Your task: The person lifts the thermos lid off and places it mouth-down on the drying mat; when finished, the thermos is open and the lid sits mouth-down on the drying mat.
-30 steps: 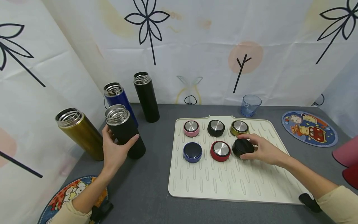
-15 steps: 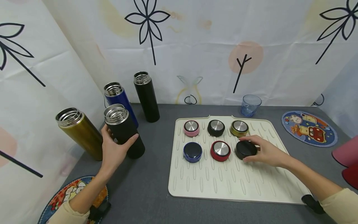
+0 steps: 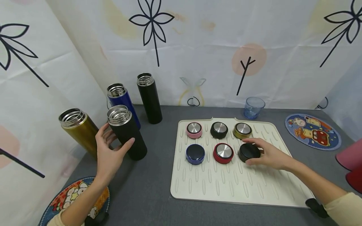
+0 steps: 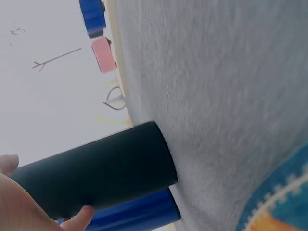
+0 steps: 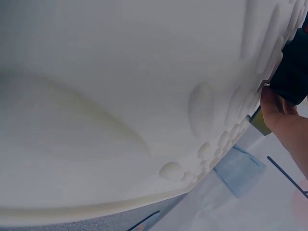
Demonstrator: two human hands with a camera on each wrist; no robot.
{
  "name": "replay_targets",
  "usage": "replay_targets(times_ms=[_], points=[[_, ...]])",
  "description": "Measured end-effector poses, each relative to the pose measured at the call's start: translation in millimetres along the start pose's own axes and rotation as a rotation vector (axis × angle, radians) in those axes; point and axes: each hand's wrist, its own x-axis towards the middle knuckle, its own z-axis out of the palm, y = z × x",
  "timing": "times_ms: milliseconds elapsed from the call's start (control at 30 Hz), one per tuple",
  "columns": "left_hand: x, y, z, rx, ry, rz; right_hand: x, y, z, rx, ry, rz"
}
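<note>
My left hand [image 3: 111, 157] is beside an uncapped black bottle [image 3: 131, 135], fingers spread and loose, thumb in front of its side. In the left wrist view the thumb and a fingertip lie along that dark bottle [image 4: 106, 168], whose base is on the grey table. On the cream ridged mat [image 3: 209, 188], my right hand [image 3: 268, 153] pinches a black lid [image 3: 249, 152] between thumb and fingers. That lid sits at the right end of the front row, beside a red lid [image 3: 223, 153] and a blue lid [image 3: 195, 154].
Behind are a pink lid [image 3: 194, 130], another black lid [image 3: 219, 130] and a gold lid [image 3: 242, 130]. Gold [image 3: 82, 128], blue [image 3: 123, 100] and tall black [image 3: 149, 100] uncapped bottles stand left. A blue glass [image 3: 253, 107] and round placemat [image 3: 313, 131] lie beyond the mat.
The right hand has brought the black lid slightly right and flat on the mat. The left hand's fingers have loosened and drawn left from the black bottle, which stays upright.
</note>
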Motion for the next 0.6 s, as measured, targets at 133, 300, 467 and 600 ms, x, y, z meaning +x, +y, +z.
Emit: replay_targets(times_ms=[133,300,467,600], points=[[-14.8,-2.0,1.5,-0.103,0.113,0.071,-1.9,-2.2,-2.5,0.019,-0.007,0.022],[-28.3,-7.7,8.8,-0.346,0.124,0.371,-2.7,-1.3,-3.4,0.05,-0.008,0.03],[-29.9,-2.4,20.2,-0.418,-0.099,0.622,-2.6,0.4,-2.7,0.04,-0.01,0.02],[-27.9,7.4,30.0,-0.263,-0.296,0.661,-3.0,-3.1,-5.6,0.045,0.01,0.081]])
